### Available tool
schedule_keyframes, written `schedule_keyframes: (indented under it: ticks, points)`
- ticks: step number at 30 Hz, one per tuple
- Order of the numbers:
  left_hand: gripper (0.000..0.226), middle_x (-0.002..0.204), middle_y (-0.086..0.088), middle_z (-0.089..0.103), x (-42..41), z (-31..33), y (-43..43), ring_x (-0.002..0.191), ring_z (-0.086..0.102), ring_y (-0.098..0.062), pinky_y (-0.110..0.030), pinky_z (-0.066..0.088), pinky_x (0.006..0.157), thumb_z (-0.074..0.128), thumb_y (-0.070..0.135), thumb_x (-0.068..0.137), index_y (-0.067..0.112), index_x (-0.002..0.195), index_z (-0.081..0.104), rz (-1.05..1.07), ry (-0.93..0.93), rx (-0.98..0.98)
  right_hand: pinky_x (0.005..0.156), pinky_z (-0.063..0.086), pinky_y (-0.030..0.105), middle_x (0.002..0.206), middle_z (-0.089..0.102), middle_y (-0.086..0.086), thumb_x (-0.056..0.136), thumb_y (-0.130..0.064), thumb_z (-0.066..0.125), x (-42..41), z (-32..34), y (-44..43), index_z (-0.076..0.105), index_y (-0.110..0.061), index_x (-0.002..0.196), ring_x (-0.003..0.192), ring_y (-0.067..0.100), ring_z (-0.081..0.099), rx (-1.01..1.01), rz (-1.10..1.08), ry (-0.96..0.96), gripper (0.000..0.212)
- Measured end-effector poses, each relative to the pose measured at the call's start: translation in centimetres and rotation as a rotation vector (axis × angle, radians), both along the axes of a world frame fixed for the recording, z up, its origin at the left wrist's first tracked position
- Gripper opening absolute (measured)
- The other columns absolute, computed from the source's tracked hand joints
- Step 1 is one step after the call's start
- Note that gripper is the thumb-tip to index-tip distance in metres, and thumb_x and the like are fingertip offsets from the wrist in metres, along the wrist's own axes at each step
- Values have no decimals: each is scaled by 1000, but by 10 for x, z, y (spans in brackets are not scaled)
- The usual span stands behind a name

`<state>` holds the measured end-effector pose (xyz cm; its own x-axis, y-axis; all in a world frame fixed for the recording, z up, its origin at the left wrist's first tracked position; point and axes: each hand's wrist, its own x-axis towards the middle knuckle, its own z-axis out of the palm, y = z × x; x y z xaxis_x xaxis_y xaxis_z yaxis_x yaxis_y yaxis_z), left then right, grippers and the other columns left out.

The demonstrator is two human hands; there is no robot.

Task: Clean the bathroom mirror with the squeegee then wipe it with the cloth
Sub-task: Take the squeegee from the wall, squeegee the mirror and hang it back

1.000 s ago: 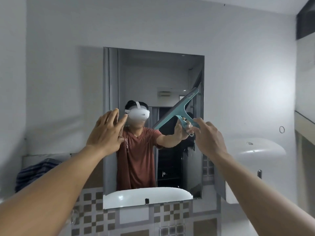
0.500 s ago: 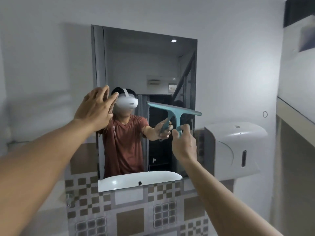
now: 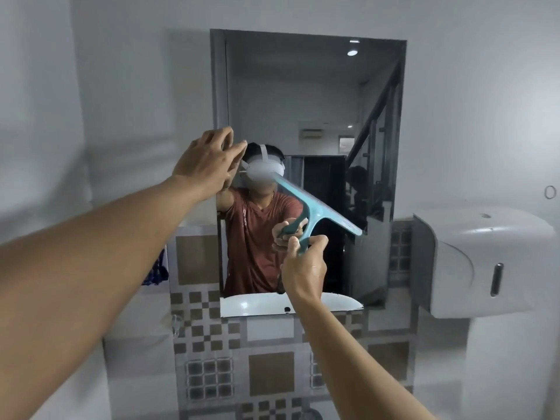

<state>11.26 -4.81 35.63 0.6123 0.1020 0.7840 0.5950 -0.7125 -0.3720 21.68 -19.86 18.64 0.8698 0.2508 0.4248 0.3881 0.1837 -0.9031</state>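
Bathroom mirror (image 3: 318,95), right hand (image 3: 304,271) gripping teal squeegee (image 3: 315,213), left hand (image 3: 209,163) fingers spread flat.

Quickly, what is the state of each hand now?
Left hand: open, holding nothing, fingers at the mirror left edge.
Right hand: closed on the squeegee handle.

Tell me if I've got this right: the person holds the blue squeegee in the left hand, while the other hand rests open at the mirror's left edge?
Not quite. The head view shows the right hand gripping the blue squeegee; the open left hand is at the left edge of the mirror.
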Motion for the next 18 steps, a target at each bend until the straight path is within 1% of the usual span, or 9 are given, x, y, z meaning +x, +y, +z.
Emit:
schedule_keyframes:
  ticks: [2,3,4,5,7,9,11,15,18]
  points:
    - [73,146,-13,38,-1,3,2,129,41,-38,-52,47,99,74,17,84,21,149,42,11,24,-15,74,58,46,95,67,-2,103,-33,48,-5,-6,5,39,-18,123,83,17,66,-25,12,-34,26]
    - [74,145,-12,39,-1,4,3,128,41,-38,-51,47,99,76,17,83,21,149,42,14,32,-25,76,60,49,96,67,-4,103,-33,48,-7,-10,8,38,-19,127,84,16,66,-35,16,-57,30]
    - [75,144,-12,39,-1,4,2,128,41,-38,-51,47,98,77,17,82,21,148,42,17,36,-31,77,60,51,96,67,-4,103,-32,48,-9,-13,9,38,-21,124,85,17,66,-52,18,-80,26]
    - [75,144,-12,40,-1,4,2,128,41,-38,-51,47,98,77,17,82,21,148,42,20,36,-33,77,60,51,97,66,-3,103,-33,48,-9,-17,11,38,-23,115,86,18,66,-64,18,-98,18]
    - [74,145,-12,39,-2,4,2,129,40,-37,-50,46,100,74,15,83,21,149,41,23,30,-34,78,58,49,99,66,0,103,-32,47,-11,-20,11,36,-25,105,89,21,65,-92,11,-133,13]
    - [73,146,-13,37,-2,3,3,132,38,-37,-51,45,102,72,14,85,21,150,40,24,28,-41,76,56,43,104,67,0,103,-31,48,-10,-23,10,38,-24,112,91,19,64,-111,26,-182,15]
    - [74,148,-13,36,-2,3,3,134,37,-38,-52,44,105,74,14,85,19,151,40,23,29,-54,77,55,40,108,66,-2,103,-30,50,-12,-24,10,39,-25,127,91,14,63,-159,56,-246,26]
    - [76,152,-14,35,-2,4,3,136,37,-39,-54,44,106,76,16,85,20,152,39,36,33,-49,81,58,47,114,67,1,103,-30,52,-10,-26,11,36,-31,132,97,21,65,-257,54,-329,33]
    - [76,150,-14,37,-2,4,4,133,39,-39,-54,46,103,75,16,84,21,151,41,41,31,-23,74,59,49,108,68,2,102,-30,53,-1,-26,3,34,-31,132,90,24,67,-371,-22,-494,36]
